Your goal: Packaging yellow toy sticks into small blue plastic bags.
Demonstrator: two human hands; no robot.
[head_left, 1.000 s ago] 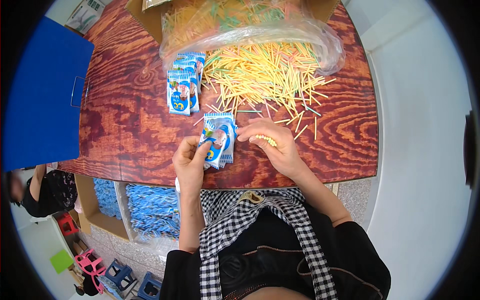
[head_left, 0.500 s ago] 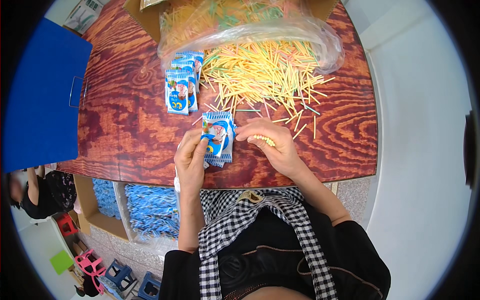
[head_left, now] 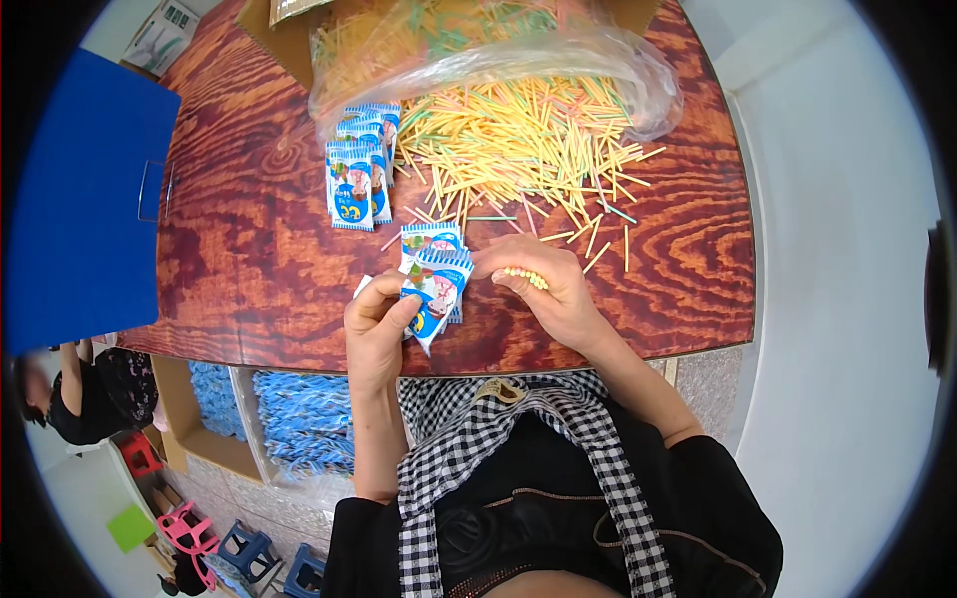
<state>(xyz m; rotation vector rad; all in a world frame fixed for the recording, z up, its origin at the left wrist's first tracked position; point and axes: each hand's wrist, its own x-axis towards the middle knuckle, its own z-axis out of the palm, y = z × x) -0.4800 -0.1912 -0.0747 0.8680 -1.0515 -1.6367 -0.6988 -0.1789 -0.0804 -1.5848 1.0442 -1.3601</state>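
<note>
My left hand (head_left: pixel 377 324) is closed, thumb on top, pinching the edge of a small blue-and-white sachet (head_left: pixel 442 283). This sachet is tilted and lies over more sachets of the same kind, whose striped top edge (head_left: pixel 431 230) shows behind it. My right hand (head_left: pixel 546 299) is closed round a bundle of thin yellow sticks (head_left: pixel 528 278), only their ends showing at the curled fingers. Its index fingertip is at the right edge of the held sachet; whether it touches is hard to tell. Beyond my left hand lies an overlapping stack of sachets (head_left: pixel 351 187).
Loose yellow, pink and green sticks (head_left: pixel 528 140) spill from a clear plastic bag (head_left: pixel 478 68) in a cardboard box. A blue panel (head_left: pixel 90 199) stands left of the wooden table (head_left: pixel 678 269). Below, boxes hold many blue packets (head_left: pixel 304 419). Another person (head_left: pixel 100 394) and stools are at lower left.
The top sachet has shifted toward me and tilted, uncovering another sachet behind it. My left hand moved slightly with it; my right hand still grips the sticks, nearly in place.
</note>
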